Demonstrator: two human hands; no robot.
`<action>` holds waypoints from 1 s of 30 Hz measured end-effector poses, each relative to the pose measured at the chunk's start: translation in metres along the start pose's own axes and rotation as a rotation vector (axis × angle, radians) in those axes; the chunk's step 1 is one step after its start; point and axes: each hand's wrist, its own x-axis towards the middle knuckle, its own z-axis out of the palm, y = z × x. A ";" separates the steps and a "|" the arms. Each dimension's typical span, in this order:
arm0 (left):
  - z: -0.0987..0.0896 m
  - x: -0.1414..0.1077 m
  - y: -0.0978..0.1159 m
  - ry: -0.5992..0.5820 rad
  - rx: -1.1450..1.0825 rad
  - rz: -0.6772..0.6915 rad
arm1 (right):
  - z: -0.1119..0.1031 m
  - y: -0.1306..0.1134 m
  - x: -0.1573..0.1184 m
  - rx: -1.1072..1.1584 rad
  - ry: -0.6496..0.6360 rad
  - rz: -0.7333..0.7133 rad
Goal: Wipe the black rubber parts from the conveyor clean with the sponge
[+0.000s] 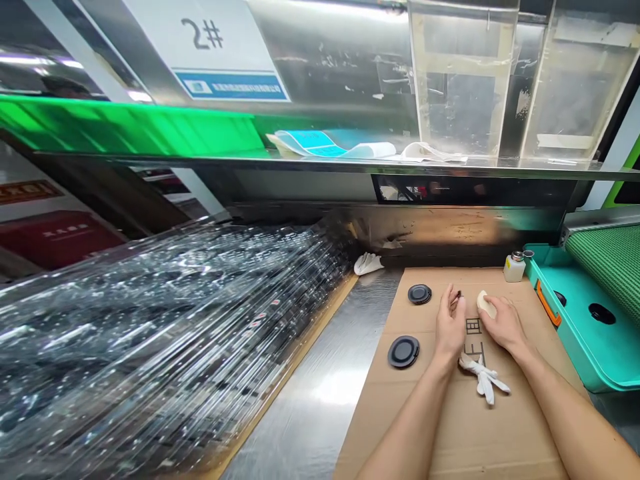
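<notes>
My left hand (pixel 451 323) is over the cardboard sheet (pixel 380 413), its fingers closed on a small dark piece (pixel 459 294) at the fingertips. To its right, my right hand (pixel 504 324) grips a pale, cream-coloured pad (pixel 485 305) between thumb and fingers. Two round black parts lie on the cardboard left of my hands, one farther back (pixel 419 294) and one nearer (pixel 404 352). A crumpled white glove (pixel 485 379) rests between my forearms, beside black printed characters.
Stacked clear plastic trays (pixel 200 333) fill the left. A small white bottle (pixel 514 267) stands at the cardboard's back right, beside a teal bin (pixel 595 370) holding black parts. Above runs a metal shelf (pixel 330 164) with papers. A green mesh belt (pixel 613 260) is far right.
</notes>
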 end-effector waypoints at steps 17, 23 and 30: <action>-0.006 0.014 -0.010 -0.032 -0.628 -0.575 | -0.027 -0.048 -0.021 -0.106 -0.219 -0.365; -0.009 0.014 -0.005 0.022 -0.594 -0.542 | -0.020 -0.027 -0.013 -0.202 -0.142 -0.189; -0.002 0.005 -0.004 -0.014 -0.393 -0.323 | -0.012 0.000 -0.005 -0.230 -0.099 -0.031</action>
